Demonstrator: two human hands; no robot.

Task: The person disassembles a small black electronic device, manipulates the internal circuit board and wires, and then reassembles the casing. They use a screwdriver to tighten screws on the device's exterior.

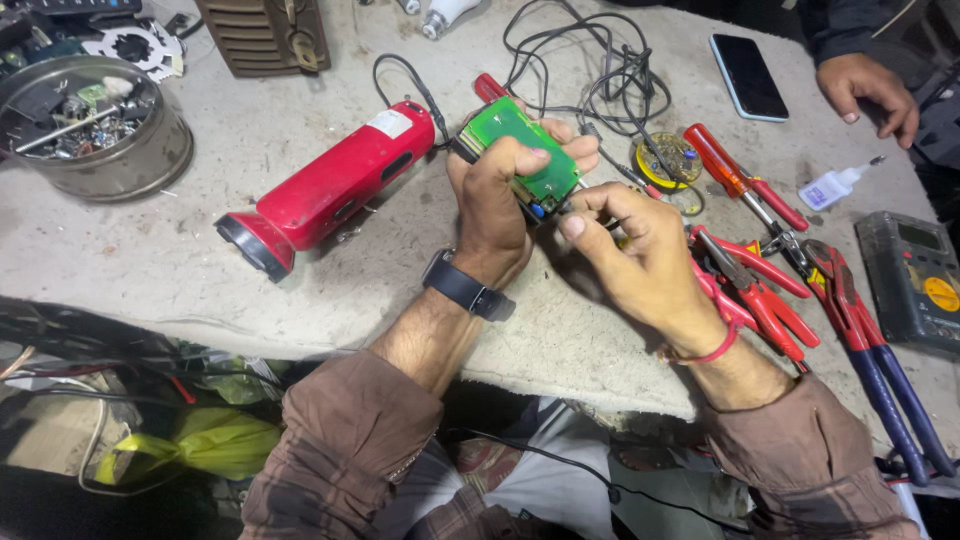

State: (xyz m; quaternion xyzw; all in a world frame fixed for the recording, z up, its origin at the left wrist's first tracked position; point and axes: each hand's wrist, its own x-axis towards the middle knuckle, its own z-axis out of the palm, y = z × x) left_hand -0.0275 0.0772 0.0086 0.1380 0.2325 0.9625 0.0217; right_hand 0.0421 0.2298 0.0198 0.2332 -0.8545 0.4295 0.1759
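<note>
Steel first, at the far left: a round tin point(95, 150) full of small loose parts sits well apart from the work. Next, a red torch point(325, 185) lies on its side on the grey worktop point(250, 290), its black cable running up to the green circuit board point(525, 150). That board is off the bench, clamped in the left hand point(495, 205), thumb across its face and fingers curled behind. Just beside it, the right hand point(635, 255) pinches narrowly at the board's lower edge; whether a thin tool or a wire sits between those fingertips I cannot tell. Red pliers point(755, 295) and blue-handled pliers point(870, 335) lie near the right wrist, a red screwdriver point(745, 180) beyond them, and another person's hand point(868, 92) rests at the far right by a phone point(748, 75).

Risks, as I judge them: a hard pull at the edge could tear a joint or lead; the taut cable could drag the torch; a slip could drop the board among the tangled wires point(600, 70).
</note>
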